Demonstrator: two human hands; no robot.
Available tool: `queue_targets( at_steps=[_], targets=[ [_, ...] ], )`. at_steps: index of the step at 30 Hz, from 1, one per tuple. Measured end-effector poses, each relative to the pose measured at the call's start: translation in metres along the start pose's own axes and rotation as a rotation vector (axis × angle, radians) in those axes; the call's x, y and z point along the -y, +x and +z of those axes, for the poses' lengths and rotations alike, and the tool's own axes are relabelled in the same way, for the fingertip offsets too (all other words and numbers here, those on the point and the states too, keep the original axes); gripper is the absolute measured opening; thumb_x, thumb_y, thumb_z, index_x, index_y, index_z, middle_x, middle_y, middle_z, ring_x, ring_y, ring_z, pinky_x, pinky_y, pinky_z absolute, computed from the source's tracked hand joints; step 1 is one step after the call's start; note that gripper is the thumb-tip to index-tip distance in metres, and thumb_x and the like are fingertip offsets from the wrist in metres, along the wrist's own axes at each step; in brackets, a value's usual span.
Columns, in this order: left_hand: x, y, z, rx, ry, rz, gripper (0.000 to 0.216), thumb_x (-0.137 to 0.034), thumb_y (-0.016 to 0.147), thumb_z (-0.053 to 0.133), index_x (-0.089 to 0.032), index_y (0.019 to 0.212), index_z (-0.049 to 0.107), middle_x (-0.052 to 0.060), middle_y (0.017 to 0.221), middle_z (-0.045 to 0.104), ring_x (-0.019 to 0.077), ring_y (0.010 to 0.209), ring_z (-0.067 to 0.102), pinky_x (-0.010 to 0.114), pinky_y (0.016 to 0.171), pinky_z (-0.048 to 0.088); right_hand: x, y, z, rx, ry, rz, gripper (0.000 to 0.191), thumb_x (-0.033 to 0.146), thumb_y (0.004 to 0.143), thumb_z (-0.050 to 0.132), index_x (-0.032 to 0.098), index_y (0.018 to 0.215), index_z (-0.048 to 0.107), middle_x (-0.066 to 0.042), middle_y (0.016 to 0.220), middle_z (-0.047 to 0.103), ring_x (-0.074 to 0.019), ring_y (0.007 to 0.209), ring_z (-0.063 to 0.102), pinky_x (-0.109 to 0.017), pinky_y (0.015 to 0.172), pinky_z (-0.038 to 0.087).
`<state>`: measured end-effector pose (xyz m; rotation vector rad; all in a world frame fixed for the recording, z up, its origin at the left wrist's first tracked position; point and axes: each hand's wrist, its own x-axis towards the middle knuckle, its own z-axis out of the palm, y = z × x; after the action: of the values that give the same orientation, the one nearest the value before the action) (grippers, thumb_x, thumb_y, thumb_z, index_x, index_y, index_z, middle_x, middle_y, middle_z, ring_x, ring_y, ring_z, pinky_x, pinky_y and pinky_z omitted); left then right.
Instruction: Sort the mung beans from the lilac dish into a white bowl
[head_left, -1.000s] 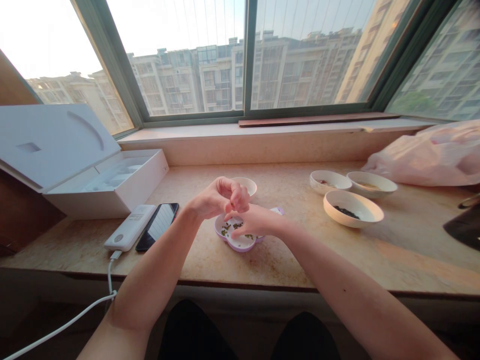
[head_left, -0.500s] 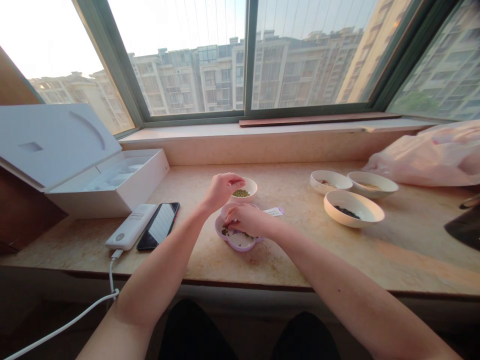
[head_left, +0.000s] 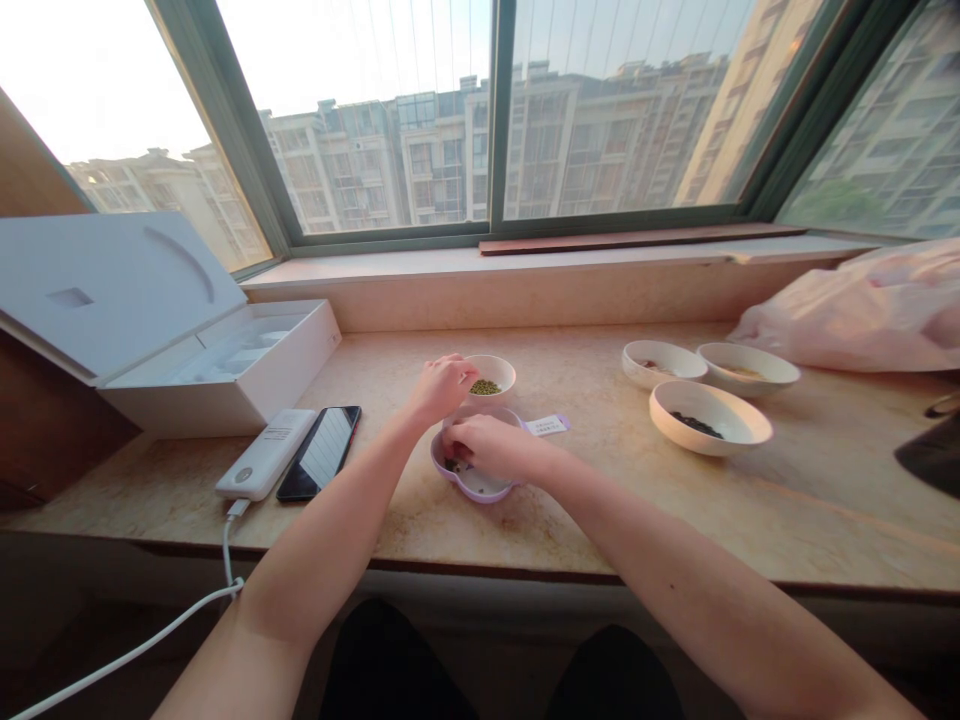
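My left hand (head_left: 444, 386) is at the left rim of a white bowl (head_left: 510, 374) that holds small green beans (head_left: 485, 387). Its fingers are drawn together, and whatever they may grip is too small to see. Closer to me, my right hand (head_left: 491, 446) reaches into a lilac, lobed dish (head_left: 480, 495) with its fingertips pinched low at the left side. A few dark and green bits lie in that dish, partly covered by the hand. From the dish's right side sticks out a handle with a white label (head_left: 548, 425).
Three more bowls stand to the right, one with dark contents (head_left: 696, 425). At the left are a phone (head_left: 321, 453), a white power bank (head_left: 266, 455) with a cable, and an open white box (head_left: 285, 350). A plastic bag (head_left: 885, 310) lies at the right.
My left hand has shifted slightly down and left, from over the bean bowl to its rim. My right hand has moved a little within the lilac dish, fingers still down in it.
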<state>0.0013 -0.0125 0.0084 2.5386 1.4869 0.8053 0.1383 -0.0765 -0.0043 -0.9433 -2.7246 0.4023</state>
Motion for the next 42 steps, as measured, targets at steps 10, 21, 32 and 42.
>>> queue_targets(
  at_steps=[10,21,32,42],
  targets=[
    [-0.001,0.001,-0.005,-0.097,-0.134,-0.054,0.023,-0.023,0.092,0.056,-0.021,0.100,0.077,0.007,0.108,0.071,0.0201,0.096,0.066,0.038,0.098,0.049,0.001,-0.008,-0.016,-0.127,0.205,0.095,0.013,0.007,0.081,0.052,0.019,0.082,0.058,-0.004,0.086,0.066,-0.0175,0.079,0.058,-0.030,0.073,0.044],
    [-0.005,-0.001,-0.012,-0.094,-0.161,-0.009,0.021,-0.022,0.091,0.056,-0.018,0.096,0.075,0.007,0.103,0.071,0.0185,0.091,0.067,0.033,0.090,0.051,-0.008,-0.006,-0.023,-0.254,0.986,0.127,0.011,0.015,0.073,0.069,0.017,0.079,0.061,0.001,0.072,0.066,-0.0136,0.070,0.063,-0.028,0.067,0.049],
    [-0.023,-0.013,-0.030,0.062,-0.156,0.154,0.007,-0.020,0.079,0.064,-0.016,0.074,0.067,0.005,0.085,0.065,0.0180,0.077,0.061,0.029,0.074,0.049,0.005,-0.018,-0.052,-0.325,1.474,0.009,0.029,0.021,0.068,0.088,0.018,0.075,0.060,0.003,0.077,0.069,-0.0101,0.073,0.068,-0.023,0.069,0.055],
    [-0.025,-0.025,-0.008,0.350,-0.255,0.284,0.008,-0.019,0.072,0.075,-0.020,0.077,0.068,0.000,0.076,0.062,0.0195,0.083,0.060,0.030,0.082,0.049,0.009,-0.027,-0.060,-0.287,1.643,-0.136,0.031,0.009,0.069,0.085,0.018,0.074,0.056,0.005,0.077,0.066,-0.0083,0.071,0.069,-0.016,0.059,0.054]
  ],
)
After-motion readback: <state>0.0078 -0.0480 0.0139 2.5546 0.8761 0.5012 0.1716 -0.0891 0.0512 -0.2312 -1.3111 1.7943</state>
